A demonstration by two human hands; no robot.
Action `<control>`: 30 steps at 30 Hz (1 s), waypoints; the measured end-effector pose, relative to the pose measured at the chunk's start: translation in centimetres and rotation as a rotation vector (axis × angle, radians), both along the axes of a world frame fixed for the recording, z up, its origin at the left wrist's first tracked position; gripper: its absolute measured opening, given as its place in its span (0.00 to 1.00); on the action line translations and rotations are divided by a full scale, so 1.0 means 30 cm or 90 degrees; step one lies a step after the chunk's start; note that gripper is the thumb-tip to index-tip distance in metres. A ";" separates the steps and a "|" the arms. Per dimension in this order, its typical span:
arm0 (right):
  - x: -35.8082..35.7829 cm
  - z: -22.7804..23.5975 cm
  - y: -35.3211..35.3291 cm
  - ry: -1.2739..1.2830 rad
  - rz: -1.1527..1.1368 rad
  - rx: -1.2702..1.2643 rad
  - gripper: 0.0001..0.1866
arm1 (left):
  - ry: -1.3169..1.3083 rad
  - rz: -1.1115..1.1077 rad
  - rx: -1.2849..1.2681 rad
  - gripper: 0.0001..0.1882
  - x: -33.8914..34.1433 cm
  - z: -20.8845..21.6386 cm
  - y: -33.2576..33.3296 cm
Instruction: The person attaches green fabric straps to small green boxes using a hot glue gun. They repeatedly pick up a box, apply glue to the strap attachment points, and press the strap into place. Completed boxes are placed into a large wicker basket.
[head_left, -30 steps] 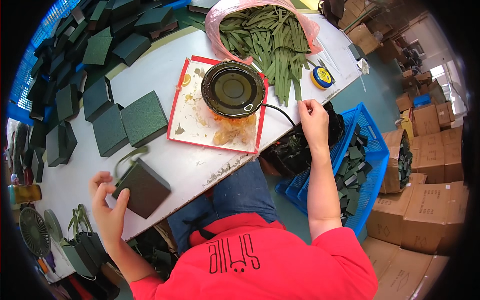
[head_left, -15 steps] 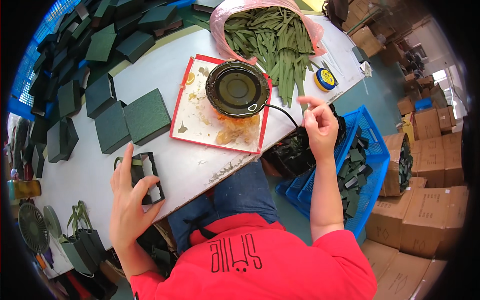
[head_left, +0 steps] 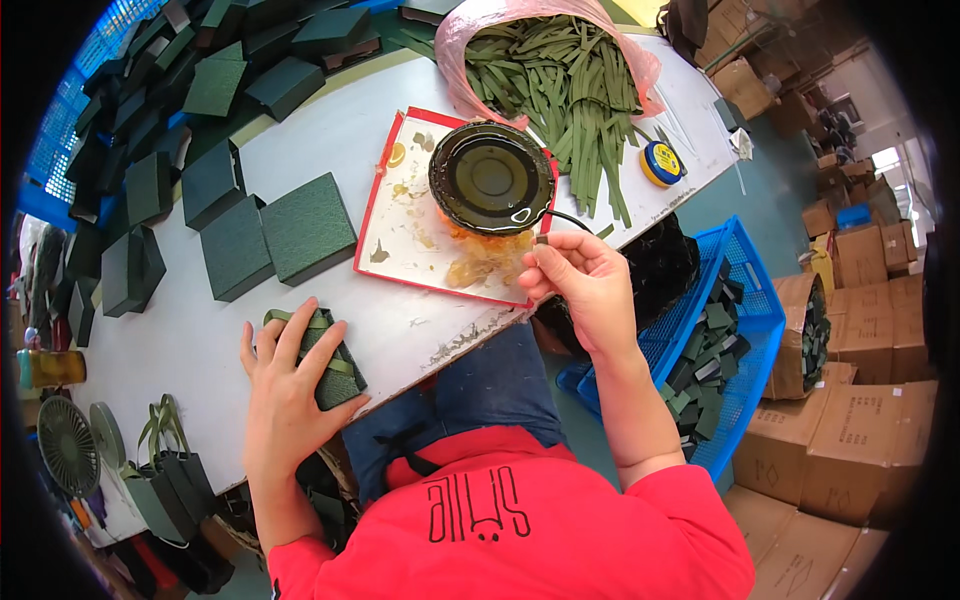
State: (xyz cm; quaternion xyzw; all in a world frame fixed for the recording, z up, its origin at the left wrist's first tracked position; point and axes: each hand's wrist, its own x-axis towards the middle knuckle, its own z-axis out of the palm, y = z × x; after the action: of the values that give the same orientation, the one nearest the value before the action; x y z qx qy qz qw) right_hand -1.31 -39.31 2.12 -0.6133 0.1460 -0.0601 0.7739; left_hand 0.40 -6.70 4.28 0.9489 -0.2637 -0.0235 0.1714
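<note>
My left hand grips a small dark green box near the table's front edge, fingers spread over it and thumb along its near side. A green ribbon loop runs across the box under the fingers. My right hand pinches a short green ribbon strip between thumb and forefinger, just to the near right of a dark round pan of brownish liquid. Under the pan lies a white board with red edges, spotted with amber residue.
Green boxes stand on the left and are heaped at the far left. Beyond the pan, a pink bag spills green strips. A yellow-and-blue round tin sits at the right. Blue crates of dark pieces stand beside the table.
My right hand has moved left toward the pan with the strip. The small box has turned from its open side to a green face with ribbon, and my left fingers now cover it.
</note>
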 end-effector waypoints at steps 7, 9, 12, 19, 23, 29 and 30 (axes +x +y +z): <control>0.031 -0.010 -0.012 0.055 0.017 0.030 0.12 | 0.001 -0.003 -0.016 0.42 -0.001 -0.004 0.002; 0.037 -0.016 -0.013 0.050 0.018 0.037 0.12 | 0.001 -0.001 -0.016 0.42 -0.002 -0.003 0.002; 0.043 -0.015 -0.008 0.050 0.018 0.042 0.12 | 0.001 0.002 -0.017 0.42 -0.002 -0.006 0.002; 0.063 0.000 0.006 0.082 0.013 0.030 0.11 | 0.024 0.022 -0.022 0.45 -0.005 -0.001 -0.001; 0.065 -0.016 -0.013 0.075 0.028 0.062 0.10 | 0.022 0.017 -0.022 0.46 -0.007 -0.003 -0.002; 0.021 0.006 -0.002 0.051 0.023 0.094 0.09 | 0.033 0.004 -0.062 0.51 0.001 -0.011 0.006; 0.007 0.016 0.003 0.050 0.039 0.081 0.10 | 0.022 -0.001 -0.085 0.51 0.003 -0.016 0.004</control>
State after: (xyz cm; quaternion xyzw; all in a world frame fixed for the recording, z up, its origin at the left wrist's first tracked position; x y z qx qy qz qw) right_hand -1.09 -39.21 2.58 -0.5689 0.1610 -0.0030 0.8065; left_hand 0.49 -6.57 3.80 0.9347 -0.2625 -0.0226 0.2385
